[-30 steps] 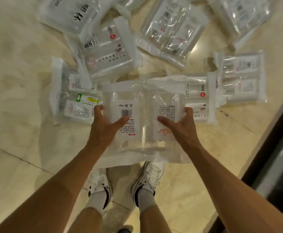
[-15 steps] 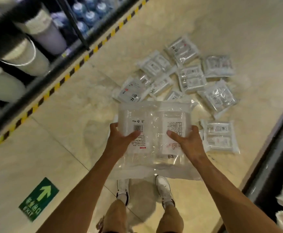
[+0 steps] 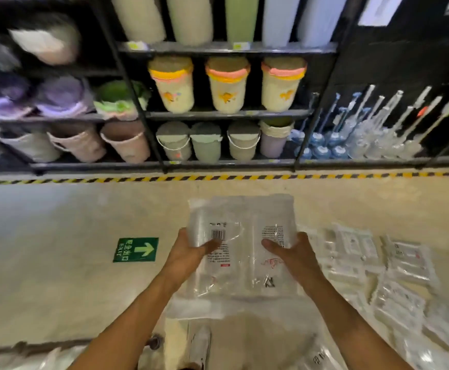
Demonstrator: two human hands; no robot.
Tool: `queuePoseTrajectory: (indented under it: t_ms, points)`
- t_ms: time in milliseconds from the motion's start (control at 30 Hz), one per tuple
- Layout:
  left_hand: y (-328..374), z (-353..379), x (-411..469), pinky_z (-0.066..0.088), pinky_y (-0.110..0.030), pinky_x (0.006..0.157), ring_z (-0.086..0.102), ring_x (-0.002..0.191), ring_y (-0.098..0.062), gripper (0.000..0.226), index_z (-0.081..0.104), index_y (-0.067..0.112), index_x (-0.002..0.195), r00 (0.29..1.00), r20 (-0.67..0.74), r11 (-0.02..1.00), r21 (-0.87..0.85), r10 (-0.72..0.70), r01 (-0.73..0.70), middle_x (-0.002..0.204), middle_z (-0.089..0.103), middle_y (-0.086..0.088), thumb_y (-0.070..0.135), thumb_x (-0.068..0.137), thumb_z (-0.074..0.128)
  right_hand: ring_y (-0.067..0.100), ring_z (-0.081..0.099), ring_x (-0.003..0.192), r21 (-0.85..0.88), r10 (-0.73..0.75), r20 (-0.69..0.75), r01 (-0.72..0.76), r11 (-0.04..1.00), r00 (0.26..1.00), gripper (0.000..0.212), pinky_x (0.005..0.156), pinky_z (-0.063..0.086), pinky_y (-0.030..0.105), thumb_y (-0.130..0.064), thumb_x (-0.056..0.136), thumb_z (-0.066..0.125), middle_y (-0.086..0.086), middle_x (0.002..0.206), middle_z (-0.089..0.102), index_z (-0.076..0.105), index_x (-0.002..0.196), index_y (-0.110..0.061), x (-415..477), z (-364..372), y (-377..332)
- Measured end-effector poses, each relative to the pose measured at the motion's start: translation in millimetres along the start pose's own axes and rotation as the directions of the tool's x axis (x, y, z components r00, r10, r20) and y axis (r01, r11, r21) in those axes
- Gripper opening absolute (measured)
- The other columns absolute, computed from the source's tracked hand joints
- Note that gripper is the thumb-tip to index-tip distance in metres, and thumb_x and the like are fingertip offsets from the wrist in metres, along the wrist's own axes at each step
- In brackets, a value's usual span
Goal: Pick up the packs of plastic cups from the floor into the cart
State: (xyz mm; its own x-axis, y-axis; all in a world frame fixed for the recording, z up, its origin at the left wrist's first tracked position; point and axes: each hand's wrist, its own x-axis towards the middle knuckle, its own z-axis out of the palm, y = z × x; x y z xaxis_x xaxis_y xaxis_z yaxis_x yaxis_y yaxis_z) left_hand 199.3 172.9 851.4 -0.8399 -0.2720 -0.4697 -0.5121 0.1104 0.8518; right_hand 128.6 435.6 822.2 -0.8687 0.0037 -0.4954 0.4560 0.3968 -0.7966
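**Both hands gripping one cup pack, lifted off floor**

Grip check: left hand [image 3: 188, 256] and right hand [image 3: 295, 256] are each clamping a side of one clear pack of plastic cups [image 3: 240, 247], thumbs lying on the top face, fingers wrapping underneath. Pack is hanging in the air at centre, well above the floor [image 3: 57, 276]. Remaining packs [image 3: 378, 268] are lying scattered on the floor to the right, some overlapping. Green arrow sticker [image 3: 135, 249] is sitting on the floor to the left. Shelves [image 3: 226, 113] holding buckets are standing at the far side, behind a yellow-black striped line [image 3: 218, 178]. Cart: can't tell from this view.
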Motion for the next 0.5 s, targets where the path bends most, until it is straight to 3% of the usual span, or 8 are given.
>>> queuePoseTrajectory:
  t_ms: [100,200,267,367,433,500]
  points:
    - [-22.6,-77.4,-29.6,0.054,-0.012,0.064,0.072,0.092,-0.014,0.048,0.056,0.021,0.117,0.979,-0.205,0.997,-0.079,0.0,-0.016,0.109,0.073,-0.004,0.039,0.087,0.089,0.017,0.072,0.096,-0.133,-0.097,0.186,0.123,0.983,0.978,0.082,0.085,0.059,0.04,-0.052,0.072,0.098,-0.005,0.111,0.07,0.05,0.13,-0.017,-1.1,72.8,-59.3]
    - [-57.6,-147.3,-68.0,0.054,-0.022,0.072,0.073,0.095,-0.014,0.044,0.056,0.031,0.112,0.899,-0.435,0.986,-0.167,-0.05,-0.026,0.108,0.072,0.005,0.042,0.085,0.09,0.022,0.075,0.1,-0.215,-0.166,0.342,0.249,0.944,0.925,0.093,0.094,0.062,0.051,-0.061,0.063,0.1,-0.004,0.113,0.072,0.051,0.129,-0.017,-17.1,155.3,-105.0]
    - [-85.9,-185.8,-94.0,0.054,-0.026,0.075,0.069,0.097,-0.01,0.054,0.051,0.028,0.118,0.831,-0.545,0.975,-0.222,-0.117,-0.008,0.114,0.067,0.004,0.045,0.084,0.089,0.022,0.075,0.101,-0.247,-0.191,0.467,0.335,0.909,0.863,0.094,0.095,0.062,0.052,-0.062,0.061,0.1,-0.005,0.113,0.071,0.05,0.129,-0.019,-33.4,213.4,-123.7]
    - [-139.4,-238.2,-134.2,0.061,-0.04,0.09,0.073,0.099,-0.013,0.081,0.053,0.021,0.127,0.71,-0.667,0.952,-0.307,-0.226,0.015,0.113,0.072,0.007,0.066,0.071,0.091,0.018,0.073,0.098,-0.289,-0.198,0.597,0.439,0.85,0.777,0.084,0.086,0.063,0.045,-0.056,0.068,0.099,-0.004,0.115,0.07,0.049,0.127,-0.02,-69.9,299.3,-142.3]
    - [-169.8,-261.5,-167.7,0.055,-0.038,0.099,0.069,0.104,-0.01,0.074,0.05,0.024,0.127,0.636,-0.722,0.934,-0.357,-0.271,-0.007,0.115,0.068,0.015,0.06,0.077,0.09,0.013,0.07,0.093,-0.31,-0.177,0.696,0.513,0.8,0.696,0.081,0.075,0.059,0.035,-0.05,0.072,0.098,-0.004,0.113,0.068,0.049,0.128,-0.018,-93.8,353.6,-142.6]
    - [-204.9,-279.1,-197.3,0.053,-0.035,0.098,0.068,0.114,-0.014,0.069,0.05,0.027,0.132,0.555,-0.775,0.92,-0.39,-0.301,-0.045,0.119,0.066,0.018,0.055,0.082,0.088,0.016,0.073,0.097,-0.294,-0.151,0.783,0.573,0.765,0.604,0.094,0.082,0.062,0.039,-0.061,0.063,0.099,-0.001,0.117,0.071,0.05,0.13,-0.018,-126.6,403.8,-141.3]
